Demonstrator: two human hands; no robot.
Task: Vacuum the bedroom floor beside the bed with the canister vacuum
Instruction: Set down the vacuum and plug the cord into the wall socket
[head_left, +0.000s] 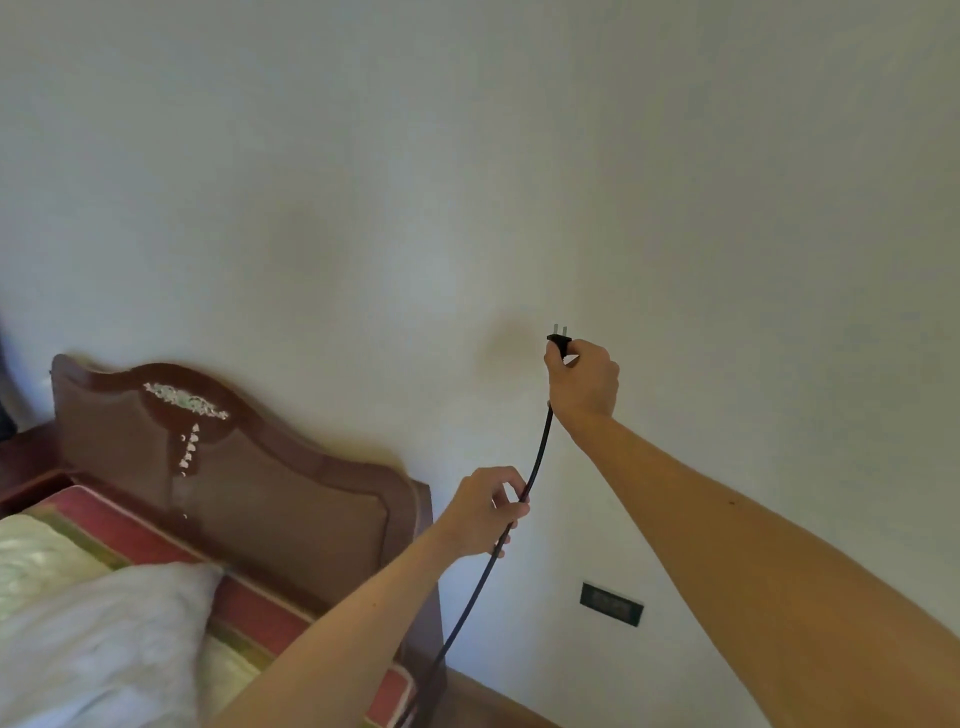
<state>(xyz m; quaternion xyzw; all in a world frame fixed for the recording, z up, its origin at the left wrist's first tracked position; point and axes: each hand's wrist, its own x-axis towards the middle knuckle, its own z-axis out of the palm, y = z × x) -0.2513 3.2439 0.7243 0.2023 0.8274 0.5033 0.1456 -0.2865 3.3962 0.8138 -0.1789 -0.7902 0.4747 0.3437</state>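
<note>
Right hand (584, 382) pinches the black plug (559, 343) between thumb and fingers, two flat prongs pointing up, clear of the wall (467, 156). Below it, the left hand (485, 512) curls loosely around the power cord (537, 452), which runs taut between the two hands and then drops away toward the bottom edge of the view. So both hands are closed on the same line, one at the plug, one guiding the slack.

The landmark here is the dark wall socket (611, 604): the plug sits well above it and a little to its left, the left hand is up and left of it, and the wooden headboard (234, 467) stands farther left, with a white pillow (104, 634) on the bed below.

This looks like the powering-up step (no vacuuming yet, and the canister vacuum itself is out of view). Next, I'd judge, the plug has to come down to that socket, prongs turned to face the slots, with the left hand feeding cord so nothing tugs.
</note>
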